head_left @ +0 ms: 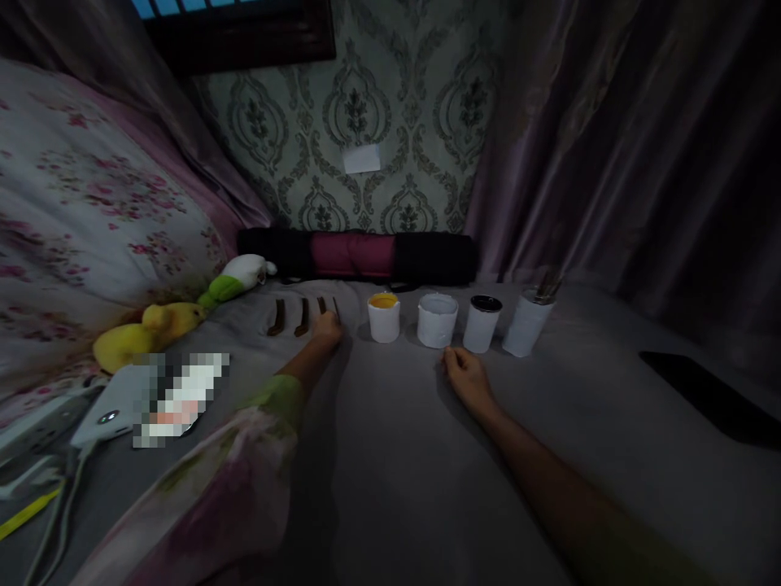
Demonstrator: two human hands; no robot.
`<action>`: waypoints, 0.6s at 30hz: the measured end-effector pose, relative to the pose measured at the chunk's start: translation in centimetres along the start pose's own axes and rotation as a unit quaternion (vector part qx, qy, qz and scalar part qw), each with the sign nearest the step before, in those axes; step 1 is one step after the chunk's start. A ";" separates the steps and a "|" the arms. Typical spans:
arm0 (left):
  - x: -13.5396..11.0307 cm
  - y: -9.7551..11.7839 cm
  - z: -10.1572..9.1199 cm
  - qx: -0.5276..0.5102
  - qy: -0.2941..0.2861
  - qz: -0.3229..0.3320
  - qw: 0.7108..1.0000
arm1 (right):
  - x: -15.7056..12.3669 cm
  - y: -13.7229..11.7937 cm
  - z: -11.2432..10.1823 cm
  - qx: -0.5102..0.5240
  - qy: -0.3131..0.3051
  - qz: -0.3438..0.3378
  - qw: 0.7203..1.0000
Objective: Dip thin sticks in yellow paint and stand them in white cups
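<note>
Green-cuffed, the left hand (328, 327) is placed nearest the brown pieces (304, 313), which are lined up leftward from and just beyond it, long axes pointed roughly at the far edge of the grey sheet (378, 448); whether one is gripped cannot be told. Rightward, past the yellow-filled tub (384, 323), the right hand (469, 378) is held loosely curled, its palm hidden, near the wide white tub (436, 325).

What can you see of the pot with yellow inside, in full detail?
The pot is round, white outside and lidless, with yellow contents showing near its rim. Its material is unclear in this dimness. It stands upright on grey cloth, between the left hand and a wider white pot, touching neither.
</note>
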State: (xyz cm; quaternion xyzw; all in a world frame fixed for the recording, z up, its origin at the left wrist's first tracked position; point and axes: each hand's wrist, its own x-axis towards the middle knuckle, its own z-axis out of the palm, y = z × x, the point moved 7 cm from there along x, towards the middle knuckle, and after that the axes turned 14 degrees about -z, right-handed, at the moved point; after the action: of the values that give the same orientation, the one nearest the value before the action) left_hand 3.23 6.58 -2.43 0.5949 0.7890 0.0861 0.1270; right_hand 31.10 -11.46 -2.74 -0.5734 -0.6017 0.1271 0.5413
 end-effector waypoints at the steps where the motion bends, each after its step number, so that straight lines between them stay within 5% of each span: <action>1: 0.0 0.0 0.0 0.000 0.004 0.000 1.000 | 0.0 0.1 0.0 0.001 0.000 0.000 1.000; 18: -1.1 0.2 -0.8 -0.022 0.061 0.025 0.998 | 0.0 0.4 0.3 -0.023 -0.019 0.007 1.000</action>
State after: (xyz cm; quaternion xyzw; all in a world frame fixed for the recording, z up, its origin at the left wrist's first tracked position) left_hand 3.44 5.64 -1.46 0.6053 0.7781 0.1427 0.0890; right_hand 31.09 -11.16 -3.17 -0.5879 -0.6102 0.1278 0.5155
